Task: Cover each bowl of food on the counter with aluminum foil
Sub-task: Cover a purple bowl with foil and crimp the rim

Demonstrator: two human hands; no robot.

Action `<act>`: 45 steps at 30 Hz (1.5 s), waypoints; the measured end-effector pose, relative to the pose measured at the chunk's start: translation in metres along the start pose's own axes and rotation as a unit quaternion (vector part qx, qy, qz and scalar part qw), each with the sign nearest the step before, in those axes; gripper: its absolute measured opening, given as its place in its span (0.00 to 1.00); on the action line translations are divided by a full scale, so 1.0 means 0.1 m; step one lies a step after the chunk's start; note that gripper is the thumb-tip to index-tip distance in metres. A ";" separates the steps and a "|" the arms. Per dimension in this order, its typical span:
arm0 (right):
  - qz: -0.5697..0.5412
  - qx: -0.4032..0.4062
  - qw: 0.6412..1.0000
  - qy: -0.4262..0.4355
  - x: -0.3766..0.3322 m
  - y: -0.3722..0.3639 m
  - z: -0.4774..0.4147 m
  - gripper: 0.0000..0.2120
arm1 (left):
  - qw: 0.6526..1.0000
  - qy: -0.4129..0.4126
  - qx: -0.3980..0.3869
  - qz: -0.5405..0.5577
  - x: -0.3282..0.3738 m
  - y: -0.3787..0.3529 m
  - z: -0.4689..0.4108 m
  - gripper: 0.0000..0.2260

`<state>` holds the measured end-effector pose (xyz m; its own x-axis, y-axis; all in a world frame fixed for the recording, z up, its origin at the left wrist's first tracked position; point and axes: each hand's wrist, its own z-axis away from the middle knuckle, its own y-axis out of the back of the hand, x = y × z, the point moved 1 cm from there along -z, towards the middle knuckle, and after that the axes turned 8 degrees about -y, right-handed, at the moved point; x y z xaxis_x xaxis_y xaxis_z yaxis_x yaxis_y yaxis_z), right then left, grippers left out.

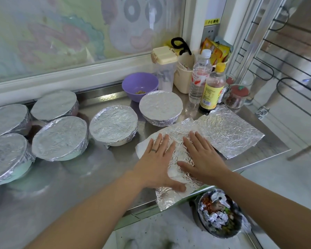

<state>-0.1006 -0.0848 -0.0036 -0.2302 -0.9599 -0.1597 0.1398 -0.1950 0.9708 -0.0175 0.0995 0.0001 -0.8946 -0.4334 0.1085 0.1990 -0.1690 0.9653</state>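
Surface (65,186): shiny metal. It carries all the bowls, the foil and the bottles.
Covered bowls (60,137): six of them stand on the left and in the middle of the surface. Each one has foil tight over its top and folded down its sides.
Foil sheet (180,151): it lies flat and crinkly near the front edge, right under your hands. One corner sticks out past the edge.
Second foil sheet (230,130): it lies flat just to the right, and its near side is tucked under the first sheet.
Left hand (156,162): it lies flat on the foil sheet. Your fingers are straight and spread, pressing down and gripping nothing.
Right hand (203,159): it lies flat on the same sheet, beside your left hand. Its fingers are straight too, and they grip nothing.
Purple bowl (140,83): it stands at the back, just behind the covered bowl on the right. Its top is open and a little food sits at the bottom.
Dark bin (219,212): it sits low, below the front edge, with scraps and balled foil inside.
Bottles (213,90): two stand upright at the back right, close together.
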 end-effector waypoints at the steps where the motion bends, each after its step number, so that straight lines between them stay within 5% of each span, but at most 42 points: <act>1: 0.006 -0.010 1.000 0.005 0.01 0.01 0.01 0.52 | 1.000 -0.002 0.000 -0.009 0.00 0.00 0.00 0.64; 7: 0.053 -0.086 0.994 0.049 0.03 0.12 0.03 0.70 | 1.000 -0.010 0.013 -0.026 0.01 0.00 0.02 0.63; 25: 0.151 -0.075 0.982 0.080 0.03 0.11 0.05 0.63 | 0.998 -0.003 0.010 -0.069 0.04 0.00 0.03 0.59; 31: 0.096 -0.160 0.979 0.081 0.07 0.35 0.00 0.72 | 0.997 -0.005 -0.016 -0.070 0.04 0.02 0.02 0.60; 36: -0.069 -0.093 0.990 0.084 -0.08 0.46 -0.33 0.52 | 0.998 -0.008 -0.006 -0.065 0.04 0.01 0.01 0.60; 39: -0.082 -0.065 0.992 0.064 -0.18 0.31 -0.51 0.36 | 0.997 -0.008 -0.002 -0.071 0.04 0.01 0.01 0.60; 45: -0.141 -0.013 0.990 0.010 -0.18 0.26 -0.69 0.20 | 0.998 -0.009 0.000 -0.059 0.04 0.00 0.01 0.59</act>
<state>-0.0268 -0.0867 0.0120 -0.2453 -0.8702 -0.4273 0.0978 -0.4608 0.8821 -0.0217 0.0986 0.0013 -0.9190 -0.3943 -0.0016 0.0914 -0.2172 0.9718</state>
